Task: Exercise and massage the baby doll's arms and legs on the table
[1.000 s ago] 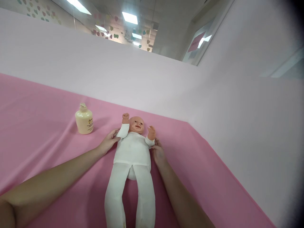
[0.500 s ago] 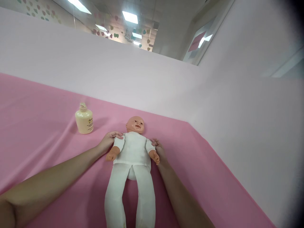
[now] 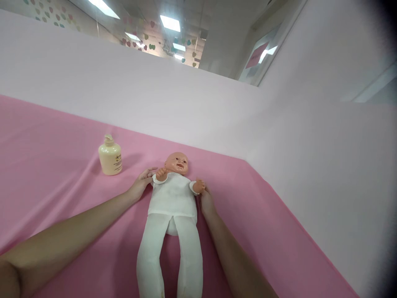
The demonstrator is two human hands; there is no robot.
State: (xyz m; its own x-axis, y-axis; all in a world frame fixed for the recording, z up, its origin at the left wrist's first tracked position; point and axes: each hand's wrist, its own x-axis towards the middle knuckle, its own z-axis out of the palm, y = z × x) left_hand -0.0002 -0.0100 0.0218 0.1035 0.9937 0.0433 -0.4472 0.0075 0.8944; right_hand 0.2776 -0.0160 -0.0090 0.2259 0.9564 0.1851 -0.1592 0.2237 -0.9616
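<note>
A baby doll with a bare plastic head and a white cloth body lies on its back on the pink cloth, head toward the wall. Both its forearms point up. My left hand is closed at the doll's arm on the left of the view, its fingertips showing beside the sleeve. On the other side, my right hand holds the doll's other arm from the outer side; the doll's small hand and sleeve hide most of those fingers.
A cream pump bottle stands on the pink cloth, left of the doll. White walls rise behind and at the right. Above the back wall is a window with ceiling lights and coloured heart shapes in it.
The doll's forearms have swung up from beside its body toward its shoulders. My hands have shifted slightly with them. The doll's body and the bottle have stayed in place.
</note>
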